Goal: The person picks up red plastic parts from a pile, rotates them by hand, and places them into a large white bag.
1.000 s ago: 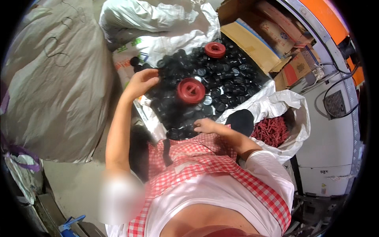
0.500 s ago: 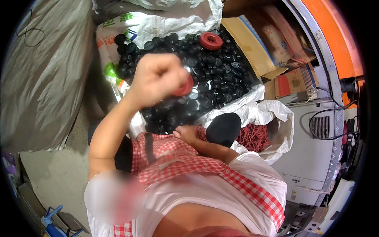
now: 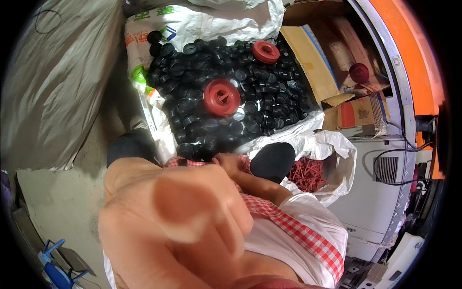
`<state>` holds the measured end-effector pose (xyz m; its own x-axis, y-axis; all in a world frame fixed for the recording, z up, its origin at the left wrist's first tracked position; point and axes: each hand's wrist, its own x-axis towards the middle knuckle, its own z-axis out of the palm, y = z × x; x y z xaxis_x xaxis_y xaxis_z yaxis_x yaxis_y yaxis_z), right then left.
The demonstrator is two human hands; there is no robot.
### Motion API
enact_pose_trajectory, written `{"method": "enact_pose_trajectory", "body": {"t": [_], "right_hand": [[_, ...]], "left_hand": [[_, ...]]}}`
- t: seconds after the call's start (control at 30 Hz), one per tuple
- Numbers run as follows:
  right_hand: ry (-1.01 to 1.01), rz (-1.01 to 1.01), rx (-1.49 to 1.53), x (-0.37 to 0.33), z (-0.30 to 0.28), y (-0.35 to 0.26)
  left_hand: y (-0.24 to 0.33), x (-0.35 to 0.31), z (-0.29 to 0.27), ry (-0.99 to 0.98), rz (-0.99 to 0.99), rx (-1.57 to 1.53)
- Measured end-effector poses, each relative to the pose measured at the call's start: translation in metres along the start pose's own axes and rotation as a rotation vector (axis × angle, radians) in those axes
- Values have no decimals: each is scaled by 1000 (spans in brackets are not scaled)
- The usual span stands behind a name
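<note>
My left hand (image 3: 192,207) looms large and slightly blurred near the head, its fingers curled closed; whether anything sits inside it is hidden. Low in front of me, at the near edge of a heap of black round caps (image 3: 202,103), my right hand (image 3: 228,163) rests with its fingers curled. What that hand holds, if anything, does not show. On the heap lie a red round disc with a raised middle (image 3: 222,98) and, farther back, a second red disc (image 3: 265,51). Another red round piece (image 3: 359,73) shows against the cardboard boxes at the right.
White woven sacking (image 3: 207,21) lies under and behind the heap. A white sack (image 3: 344,161) with thin red sticks (image 3: 308,173) stands right of my knee. Cardboard boxes (image 3: 310,62) border a grey machine cabinet (image 3: 361,192). A grey cover (image 3: 53,86) hangs at the left.
My left hand has come back from over the heap towards my head, uncovering the nearer red disc. A red round piece now shows by the boxes. My right hand stays near the same place.
</note>
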<state>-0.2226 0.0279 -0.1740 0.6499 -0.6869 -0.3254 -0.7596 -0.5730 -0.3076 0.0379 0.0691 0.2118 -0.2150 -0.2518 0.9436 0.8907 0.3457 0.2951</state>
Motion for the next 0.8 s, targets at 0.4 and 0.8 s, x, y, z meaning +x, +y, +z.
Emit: {"method": "enact_pose_trajectory", "body": {"t": [0.4,0.8], "right_hand": [[42,8,43,1,-11,-15],[74,4,66,-1,-7,-11]], "left_hand": [[9,-12,10,2,-27,41],[12,-20,13,19,-36,71]]}}
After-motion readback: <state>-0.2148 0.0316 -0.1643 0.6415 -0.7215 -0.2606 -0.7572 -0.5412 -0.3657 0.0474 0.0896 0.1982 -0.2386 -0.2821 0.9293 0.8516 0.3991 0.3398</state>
